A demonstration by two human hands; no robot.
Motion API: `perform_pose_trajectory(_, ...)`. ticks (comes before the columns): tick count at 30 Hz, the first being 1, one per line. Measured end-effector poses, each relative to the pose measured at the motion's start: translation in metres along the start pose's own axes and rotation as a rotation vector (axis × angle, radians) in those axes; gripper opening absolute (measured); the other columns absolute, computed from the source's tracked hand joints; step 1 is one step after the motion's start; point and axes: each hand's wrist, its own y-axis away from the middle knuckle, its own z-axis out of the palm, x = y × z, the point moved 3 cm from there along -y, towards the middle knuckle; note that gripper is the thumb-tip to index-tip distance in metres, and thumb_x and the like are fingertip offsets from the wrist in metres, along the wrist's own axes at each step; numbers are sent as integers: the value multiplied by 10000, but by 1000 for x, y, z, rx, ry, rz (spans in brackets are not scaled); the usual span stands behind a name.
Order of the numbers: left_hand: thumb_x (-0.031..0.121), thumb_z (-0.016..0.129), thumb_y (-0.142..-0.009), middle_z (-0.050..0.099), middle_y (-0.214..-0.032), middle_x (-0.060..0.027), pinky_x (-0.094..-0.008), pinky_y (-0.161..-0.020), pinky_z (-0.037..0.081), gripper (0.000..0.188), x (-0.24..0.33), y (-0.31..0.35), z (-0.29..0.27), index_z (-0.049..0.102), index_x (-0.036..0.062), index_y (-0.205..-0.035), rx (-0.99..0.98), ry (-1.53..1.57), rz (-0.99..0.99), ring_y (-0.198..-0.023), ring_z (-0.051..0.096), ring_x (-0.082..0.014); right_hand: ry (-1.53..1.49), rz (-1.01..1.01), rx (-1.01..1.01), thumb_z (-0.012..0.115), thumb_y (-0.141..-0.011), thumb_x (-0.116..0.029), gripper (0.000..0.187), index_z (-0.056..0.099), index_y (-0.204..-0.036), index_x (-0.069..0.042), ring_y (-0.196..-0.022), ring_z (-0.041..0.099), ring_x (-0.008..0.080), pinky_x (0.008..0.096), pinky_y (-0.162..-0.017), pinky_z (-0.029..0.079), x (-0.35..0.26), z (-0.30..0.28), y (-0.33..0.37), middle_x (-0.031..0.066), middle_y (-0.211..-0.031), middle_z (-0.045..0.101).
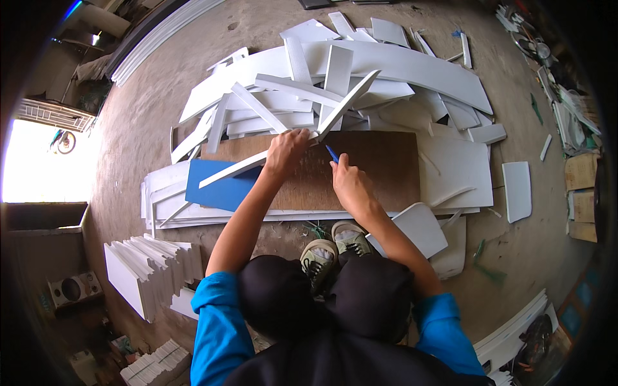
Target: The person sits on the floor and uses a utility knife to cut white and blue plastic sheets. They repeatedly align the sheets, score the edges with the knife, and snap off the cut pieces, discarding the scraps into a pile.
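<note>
My left hand point(288, 149) is closed round a long white strip point(235, 168) that looks like foam board, above a brown wooden board point(380, 164). A second white length point(351, 100) slants up and away from just beyond my fingers. The two meet at an angle there; whether they are one bent piece or two, I cannot tell. To the right, my right hand point(353, 183) grips a slim blue tool point(331, 153), a pen or a cutter in shape. Its tip points toward the joint, apart from it. Under the strip's near end lies a blue panel point(215, 188).
Beyond the board lies a heap of white offcuts point(399, 61). White sheets point(460, 170) lie beneath the board. At the near left stands a stack of white panels point(148, 270). My shoes point(318, 260) are at the board's near side. Cardboard boxes point(582, 190) stand far right.
</note>
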Motion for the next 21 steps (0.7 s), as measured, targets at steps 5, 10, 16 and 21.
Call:
perform_pose_trajectory(5,85,554,-771,598,-805,-136,-415,-611,479,110,-2,-2,-6,492,37,-847,-49,75,-40,-735,598,-330,-97,-16,-33,342,-929,-271,284,418,-918,3,-614,614,368,434,-489,511,-5,-3,-9,213,-620,592)
perform_pose_trajectory(10,90,551,-776,597,-787,-134,-408,-602,485,101,-2,1,2,482,40,-830,-2,36,5,-734,600,-321,-98,-46,-33,358,-923,-250,275,441,-873,7,-633,618,366,422,-507,516,-5,5,-27,215,-645,600)
perform_pose_trajectory(16,77,538,-775,599,-781,-131,-405,-587,495,87,-2,1,3,484,36,-830,29,8,2,-726,610,-315,-68,-39,-40,371,-919,-250,276,452,-855,6,-654,624,362,420,-525,518,-4,5,-26,211,-672,609)
perform_pose_trajectory(21,54,521,-764,601,-808,-132,-411,-602,492,120,-7,2,8,496,45,-882,-8,16,-2,-740,607,-322,-81,-25,-82,370,-918,-259,284,455,-853,5,-670,626,362,430,-551,519,-3,0,-18,211,-682,611)
